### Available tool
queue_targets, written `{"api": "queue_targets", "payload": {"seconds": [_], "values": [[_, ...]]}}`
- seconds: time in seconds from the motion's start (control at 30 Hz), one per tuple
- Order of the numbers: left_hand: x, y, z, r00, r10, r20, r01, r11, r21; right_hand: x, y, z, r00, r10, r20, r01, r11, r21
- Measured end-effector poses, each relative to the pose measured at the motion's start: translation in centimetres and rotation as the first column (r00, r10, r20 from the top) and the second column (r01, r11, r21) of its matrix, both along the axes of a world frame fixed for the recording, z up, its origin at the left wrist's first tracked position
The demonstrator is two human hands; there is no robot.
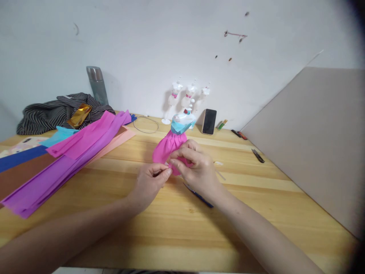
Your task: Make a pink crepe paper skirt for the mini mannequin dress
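A small white dress form [185,118] stands at the middle of the table, wearing a light blue bodice [179,127] and a gathered bright pink skirt [164,147]. My left hand [149,184] is closed in a pinch, thumb and forefinger at the skirt's lower hem. Right beside it, my right hand [196,167] pinches the hem from the front, covering part of the skirt. The fingertips of both hands nearly meet; anything tiny between them is too small to make out. A dark blue slim tool [199,195] lies on the table under my right wrist.
Folded pink and purple crepe paper [62,163] spreads over the left side, before a striped cloth [42,114] and a flask [97,85]. Three more dress forms [190,91] stand by the wall. A phone [209,121] leans behind; thread snips [258,155] lie right.
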State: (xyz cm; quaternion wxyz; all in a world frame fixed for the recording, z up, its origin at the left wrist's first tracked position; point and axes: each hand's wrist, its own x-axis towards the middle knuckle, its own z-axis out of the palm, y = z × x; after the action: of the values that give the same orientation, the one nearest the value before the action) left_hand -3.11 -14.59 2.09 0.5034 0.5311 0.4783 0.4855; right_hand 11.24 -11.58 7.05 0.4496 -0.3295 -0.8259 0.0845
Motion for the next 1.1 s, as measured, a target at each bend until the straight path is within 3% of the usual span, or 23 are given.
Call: {"api": "queue_targets", "payload": {"seconds": [0.33, 0.8, 1.1], "values": [[-0.1, -0.4, 0.8, 1.000, 0.006, -0.004, -0.006, 1.000, -0.013, -0.1, 0.5, -0.9, 0.997, -0.031, -0.066, 0.031, 1.000, -0.003], [-0.1, -0.8, 0.2, 1.000, -0.002, -0.018, 0.002, 1.000, 0.009, -0.2, 0.5, -1.4, 0.999, -0.044, -0.031, 0.048, 0.986, 0.157], [0.0, -0.8, -0.5, 0.994, -0.006, -0.105, 0.007, 1.000, 0.011, 0.1, 0.5, -1.6, 0.996, -0.066, -0.053, 0.073, 0.987, 0.141]]}}
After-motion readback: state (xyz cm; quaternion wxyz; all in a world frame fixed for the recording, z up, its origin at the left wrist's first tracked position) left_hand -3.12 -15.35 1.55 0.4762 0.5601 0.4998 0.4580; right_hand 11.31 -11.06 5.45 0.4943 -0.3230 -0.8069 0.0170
